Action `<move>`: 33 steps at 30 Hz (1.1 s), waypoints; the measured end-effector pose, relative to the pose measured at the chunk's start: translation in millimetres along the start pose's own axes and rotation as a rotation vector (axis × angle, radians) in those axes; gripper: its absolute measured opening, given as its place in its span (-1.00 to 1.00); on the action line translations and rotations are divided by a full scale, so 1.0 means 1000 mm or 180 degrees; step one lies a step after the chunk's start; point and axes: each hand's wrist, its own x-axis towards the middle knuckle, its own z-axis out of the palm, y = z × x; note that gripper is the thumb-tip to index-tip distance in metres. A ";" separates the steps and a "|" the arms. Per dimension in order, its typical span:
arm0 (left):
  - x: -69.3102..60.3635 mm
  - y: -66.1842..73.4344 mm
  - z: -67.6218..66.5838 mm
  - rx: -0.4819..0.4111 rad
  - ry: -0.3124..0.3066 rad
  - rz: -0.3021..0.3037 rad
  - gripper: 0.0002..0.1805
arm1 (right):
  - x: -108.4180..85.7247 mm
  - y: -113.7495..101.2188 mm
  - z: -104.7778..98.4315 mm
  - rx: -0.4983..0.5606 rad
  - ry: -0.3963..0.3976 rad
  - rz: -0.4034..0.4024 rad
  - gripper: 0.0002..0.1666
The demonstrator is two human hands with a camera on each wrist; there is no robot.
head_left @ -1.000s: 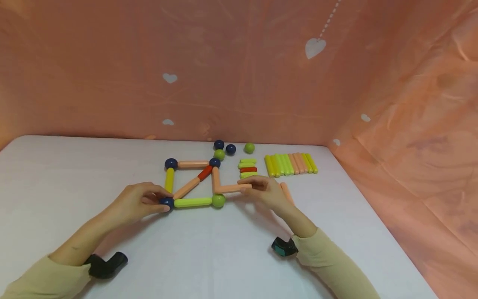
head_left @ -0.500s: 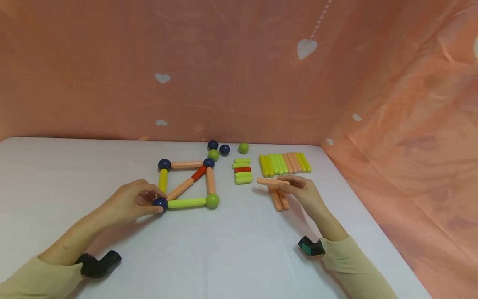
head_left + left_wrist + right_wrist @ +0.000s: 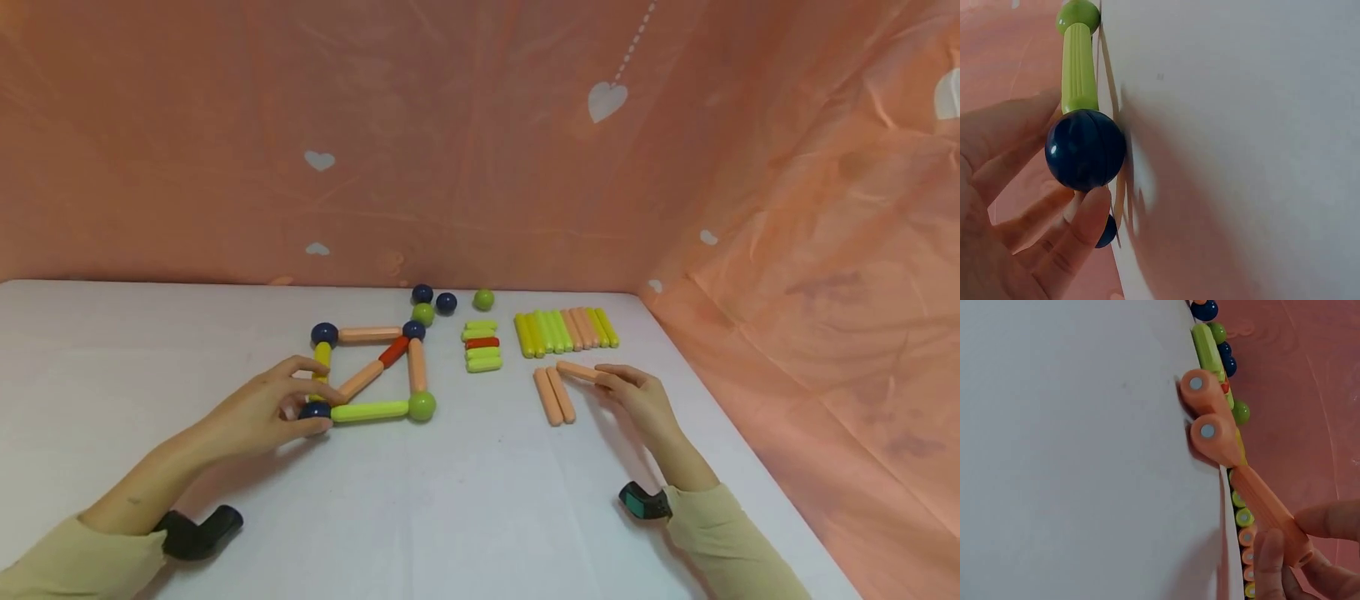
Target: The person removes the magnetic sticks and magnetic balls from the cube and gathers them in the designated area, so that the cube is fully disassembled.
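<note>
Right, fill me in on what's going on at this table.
A square frame with a diagonal lies on the table. The person's left hand has its thumb and fingers about the blue ball at its near left corner. The right hand pinches an orange stick near two matching sticks. Spare sticks and balls lie farther back.

Rods (image 3: 370, 412) come in peach, lime, yellow and red; balls (image 3: 422, 407) in navy and green. Bench (image 3: 480, 517) white, backdrop cloth (image 3: 450, 125) salmon with white hearts.

Peach stick (image 3: 1267, 503) aslant beside two matching sticks (image 3: 547, 397) and glossy navy ball (image 3: 1085, 151) against a lime rod (image 3: 1079, 72)
</note>
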 end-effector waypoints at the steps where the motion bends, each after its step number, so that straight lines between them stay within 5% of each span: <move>1: 0.000 0.000 0.000 0.0012 -0.0022 -0.0020 -0.70 | 0.000 0.001 -0.001 -0.0005 -0.0031 0.0004 -0.47; 14: 0.011 0.008 0.005 0.0399 0.0030 -0.0068 -0.72 | -0.004 0.005 -0.005 -0.0676 -0.0878 -0.0554 -0.50; 19: 0.013 0.011 0.004 0.0426 0.0188 -0.0036 -0.77 | -0.002 -0.005 0.000 -0.0758 -0.0767 -0.0655 -0.55; 25: 0.015 0.013 0.007 0.0238 0.0379 0.0106 -0.79 | -0.001 -0.023 0.024 -0.0577 -0.0534 -0.0799 -0.61; 33: 0.025 0.015 0.021 0.0038 0.0025 0.0048 -0.79 | -0.011 -0.043 0.079 -0.0310 -0.1346 -0.1310 -0.59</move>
